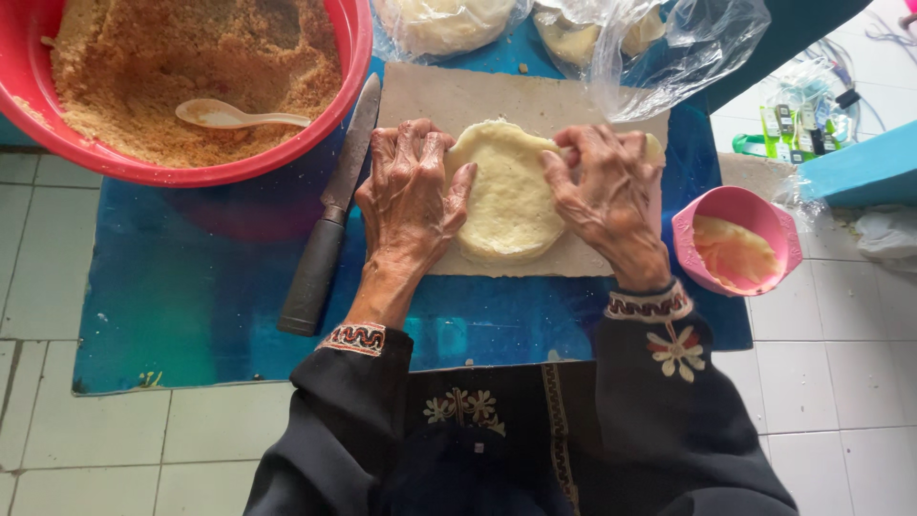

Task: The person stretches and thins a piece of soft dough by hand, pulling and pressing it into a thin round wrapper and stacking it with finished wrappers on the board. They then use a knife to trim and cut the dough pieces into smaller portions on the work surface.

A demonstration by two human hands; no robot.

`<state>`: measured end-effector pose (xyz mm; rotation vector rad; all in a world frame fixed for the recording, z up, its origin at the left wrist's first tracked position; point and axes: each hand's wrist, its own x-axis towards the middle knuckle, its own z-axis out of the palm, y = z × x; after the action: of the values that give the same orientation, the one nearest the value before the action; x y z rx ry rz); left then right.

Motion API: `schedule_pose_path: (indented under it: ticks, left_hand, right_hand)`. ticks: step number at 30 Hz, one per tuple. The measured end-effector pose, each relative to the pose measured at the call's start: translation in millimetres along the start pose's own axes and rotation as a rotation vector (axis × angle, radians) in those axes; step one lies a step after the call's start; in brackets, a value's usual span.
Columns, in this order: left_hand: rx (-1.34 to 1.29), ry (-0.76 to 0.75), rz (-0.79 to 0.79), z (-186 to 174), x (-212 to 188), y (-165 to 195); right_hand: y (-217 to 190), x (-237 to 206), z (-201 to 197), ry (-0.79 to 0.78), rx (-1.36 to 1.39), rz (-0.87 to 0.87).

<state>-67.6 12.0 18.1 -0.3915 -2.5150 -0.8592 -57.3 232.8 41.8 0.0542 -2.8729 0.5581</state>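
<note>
A pale, flattened round of dough (pixel 508 196) lies on a grey-brown sheet of paper (pixel 449 96) on a low blue table (pixel 191 287). My left hand (pixel 409 191) presses flat on the dough's left edge, fingers spread. My right hand (pixel 611 191) rests on its right edge, fingers bent over the rim. Both hands touch the dough without lifting it.
A dark-handled knife (pixel 330 225) lies left of the paper. A red bowl (pixel 355 57) of brown crumbly filling with a plastic spoon (pixel 234 116) stands at top left. A small pink bowl (pixel 735 244) of yellowish liquid sits right. Bagged dough (pixel 611 33) lies behind. White tiled floor surrounds.
</note>
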Motion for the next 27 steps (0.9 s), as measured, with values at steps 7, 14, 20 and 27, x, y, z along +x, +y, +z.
schedule_pose_path:
  ticks: [7, 14, 20, 27]
  left_hand:
    - [0.018, 0.02, 0.009, 0, -2, 2]
    - [0.052, 0.029, 0.031, 0, -1, 3]
    - [0.033, 0.031, 0.015, 2, -1, 3]
    - [0.035, 0.011, 0.004, 2, -1, 3]
  right_hand:
    - [9, -39, -10, 0.155, -0.049, -0.122]
    - [-7, -38, 1, 0.201, -0.1, -0.147]
    - [-9, -27, 6, 0.115, -0.036, 0.012]
    - [-12, -17, 2, 0.049, 0.283, 0.113]
